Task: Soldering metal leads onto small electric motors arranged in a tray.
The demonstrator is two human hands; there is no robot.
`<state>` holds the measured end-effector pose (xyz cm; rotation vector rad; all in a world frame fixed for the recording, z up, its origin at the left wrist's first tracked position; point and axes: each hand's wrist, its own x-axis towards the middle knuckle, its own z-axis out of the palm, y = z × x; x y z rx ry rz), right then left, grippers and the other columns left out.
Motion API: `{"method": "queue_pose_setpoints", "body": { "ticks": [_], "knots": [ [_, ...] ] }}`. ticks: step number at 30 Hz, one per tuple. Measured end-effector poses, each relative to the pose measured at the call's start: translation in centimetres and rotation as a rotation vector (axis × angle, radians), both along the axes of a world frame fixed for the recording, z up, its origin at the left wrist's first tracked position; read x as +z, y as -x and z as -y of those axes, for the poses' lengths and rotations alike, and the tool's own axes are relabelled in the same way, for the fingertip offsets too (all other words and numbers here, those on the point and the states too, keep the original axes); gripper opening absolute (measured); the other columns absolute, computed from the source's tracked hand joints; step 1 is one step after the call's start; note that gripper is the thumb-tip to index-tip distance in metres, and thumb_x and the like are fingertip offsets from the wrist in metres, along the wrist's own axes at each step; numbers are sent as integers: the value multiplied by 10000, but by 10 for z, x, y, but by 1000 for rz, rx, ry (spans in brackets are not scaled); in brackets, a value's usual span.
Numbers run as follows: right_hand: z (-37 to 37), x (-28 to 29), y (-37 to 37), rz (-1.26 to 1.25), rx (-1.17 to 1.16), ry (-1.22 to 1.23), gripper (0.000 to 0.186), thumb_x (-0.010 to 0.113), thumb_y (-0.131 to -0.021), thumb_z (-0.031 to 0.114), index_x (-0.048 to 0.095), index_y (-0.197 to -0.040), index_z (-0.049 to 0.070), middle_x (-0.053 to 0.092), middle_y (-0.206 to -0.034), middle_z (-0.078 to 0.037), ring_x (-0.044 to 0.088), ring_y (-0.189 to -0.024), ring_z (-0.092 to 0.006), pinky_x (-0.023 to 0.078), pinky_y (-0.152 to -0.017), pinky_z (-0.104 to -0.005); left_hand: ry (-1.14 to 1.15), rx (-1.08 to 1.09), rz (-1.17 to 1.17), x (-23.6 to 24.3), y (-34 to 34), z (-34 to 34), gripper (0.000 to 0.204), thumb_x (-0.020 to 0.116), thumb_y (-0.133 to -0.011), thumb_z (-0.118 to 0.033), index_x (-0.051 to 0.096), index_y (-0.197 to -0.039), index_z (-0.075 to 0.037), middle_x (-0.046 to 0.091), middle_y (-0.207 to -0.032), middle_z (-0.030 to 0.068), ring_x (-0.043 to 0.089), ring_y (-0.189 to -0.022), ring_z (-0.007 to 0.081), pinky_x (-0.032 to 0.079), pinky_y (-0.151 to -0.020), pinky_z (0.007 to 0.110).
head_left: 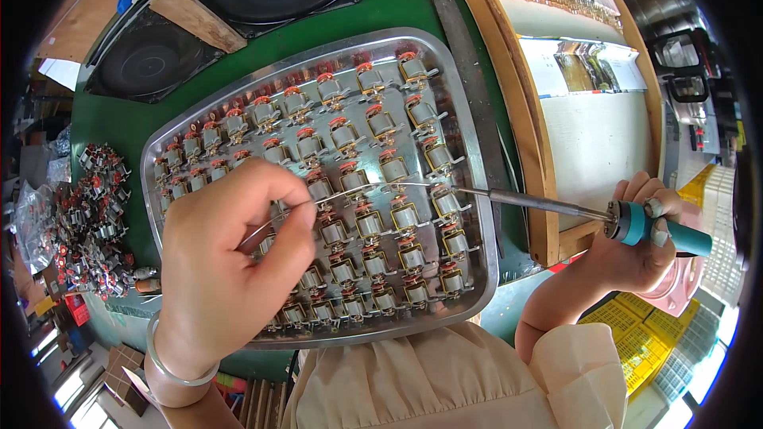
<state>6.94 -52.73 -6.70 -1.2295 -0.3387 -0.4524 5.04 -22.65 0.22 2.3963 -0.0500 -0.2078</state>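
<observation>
Left hand [230, 258] pinched solder wire [350, 193]; right hand [640, 238] gripped soldering iron [548, 205], tip at a coil approx. mid-tray [477, 214]. Rows of small coils [381, 183] filled it; which were soldered can't tell. Loose pile [87, 214] waited on worktop [111, 123] at left.

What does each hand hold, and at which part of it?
The right hand holds a soldering iron by its teal handle. The left hand pinches a thin solder wire near its end, above the metal tray.

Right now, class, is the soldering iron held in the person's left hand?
No, the right hand grips the soldering iron, while the left hand pinches a thin wire over the tray.
</observation>
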Motion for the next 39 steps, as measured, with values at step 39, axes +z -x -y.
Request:
{"method": "queue_pose_setpoints", "body": {
  "ticks": [39],
  "knots": [
    [-52,9,11,-68,91,112,196,512,-648,173,415,-717,18,343,-621,-52,274,-569,-117,221,-462,-228,35,136,-13,-5,29,-31,53,555,-661,6,508,-682,-9,317,-488,-3,245,-418,48,204,-390,209]
  ]
}}
